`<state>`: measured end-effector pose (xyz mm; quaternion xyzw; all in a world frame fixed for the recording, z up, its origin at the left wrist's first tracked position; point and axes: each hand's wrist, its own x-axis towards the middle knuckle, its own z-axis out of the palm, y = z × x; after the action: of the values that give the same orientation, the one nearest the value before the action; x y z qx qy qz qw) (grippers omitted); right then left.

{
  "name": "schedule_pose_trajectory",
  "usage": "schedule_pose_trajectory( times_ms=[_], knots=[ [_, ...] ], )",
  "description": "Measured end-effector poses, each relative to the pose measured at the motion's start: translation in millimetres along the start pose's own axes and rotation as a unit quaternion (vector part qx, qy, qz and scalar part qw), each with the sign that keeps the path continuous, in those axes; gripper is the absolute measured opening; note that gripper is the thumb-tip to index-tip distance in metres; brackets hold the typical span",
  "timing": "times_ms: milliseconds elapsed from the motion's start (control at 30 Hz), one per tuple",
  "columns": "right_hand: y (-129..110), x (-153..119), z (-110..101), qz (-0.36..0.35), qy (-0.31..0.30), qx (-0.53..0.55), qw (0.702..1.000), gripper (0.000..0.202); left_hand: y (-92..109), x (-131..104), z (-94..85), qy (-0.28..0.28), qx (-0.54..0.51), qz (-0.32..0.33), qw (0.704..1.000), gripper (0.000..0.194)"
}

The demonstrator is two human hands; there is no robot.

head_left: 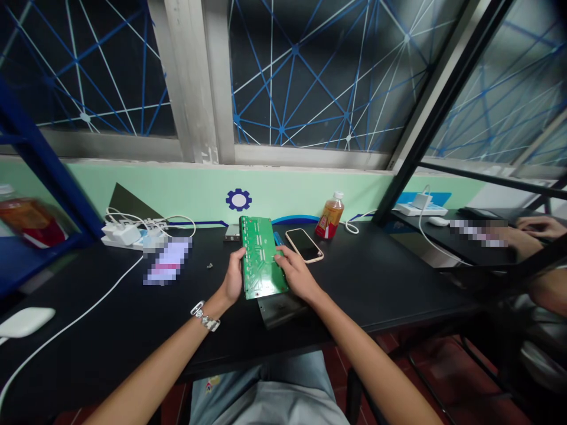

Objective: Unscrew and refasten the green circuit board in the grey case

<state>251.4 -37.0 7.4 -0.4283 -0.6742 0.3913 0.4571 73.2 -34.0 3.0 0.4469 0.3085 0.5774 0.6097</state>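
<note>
Between my two hands I hold a green circuit board [262, 274], tilted up above the black desk. My left hand [233, 277] grips its left edge, with the thumb at the front. At the right edge, my right hand [296, 273] has its thumb and fingers on the board's face and side. Below the board lies a dark flat metal plate or casing [281, 311], partly hidden by it. A small grey metal box [231, 233] sits behind the board on the left. Something blue [278, 238] shows just behind its right edge.
A phone [305, 244] lies right of the board, with a drink bottle [330, 216] behind it. On the left are small screws [209, 266], a blurred-out phone-like object [168, 262] and a power strip [128, 236] with white cables. Another person's hand [543, 226] shows at far right.
</note>
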Motion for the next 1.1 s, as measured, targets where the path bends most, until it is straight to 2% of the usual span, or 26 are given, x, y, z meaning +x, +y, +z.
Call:
schedule_pose_trajectory(
  times_ms=[100, 167, 267, 367, 567, 867, 967, 1100],
  knots=[
    [-1.1, -2.3, -1.9, 0.006, -0.024, 0.135, 0.99, 0.026, 0.9, 5.1, -7.1, 0.035, 0.133, 0.05, 0.989, 0.05],
    [-4.5, -5.8, -2.9, -0.008, -0.071, 0.202, 0.977, 0.033, 1.8, 7.1, -11.9, 0.045, 0.233, 0.092, 0.967, 0.048],
    [-12.3, -12.9, -1.5, -0.028, -0.173, 0.216, 0.96, 0.052, -0.8, 6.9, -16.4, 0.047, 0.336, 0.126, 0.932, 0.049],
    [-18.5, -18.0, 2.4, -0.044, -0.221, 0.18, 0.957, 0.069, -7.0, 4.0, -15.4, 0.057, 0.375, 0.122, 0.917, 0.05],
    [-18.1, -18.0, 6.2, -0.061, -0.223, 0.171, 0.958, 0.082, -12.6, -1.4, -6.4, 0.056, 0.385, 0.109, 0.915, 0.053],
    [-19.1, -18.6, 6.1, -0.077, -0.231, 0.139, 0.96, 0.093, -16.1, -2.6, -3.9, 0.059, 0.326, 0.094, 0.939, 0.052],
    [-20.0, -18.5, 5.9, -0.071, -0.207, 0.142, 0.966, 0.08, -13.4, -1.9, -5.9, 0.053, 0.318, 0.11, 0.94, 0.049],
    [-19.0, -13.3, 4.4, -0.031, -0.118, 0.175, 0.977, 0.051, -3.3, 0.9, -8.8, 0.051, 0.339, 0.135, 0.929, 0.043]
  ],
)
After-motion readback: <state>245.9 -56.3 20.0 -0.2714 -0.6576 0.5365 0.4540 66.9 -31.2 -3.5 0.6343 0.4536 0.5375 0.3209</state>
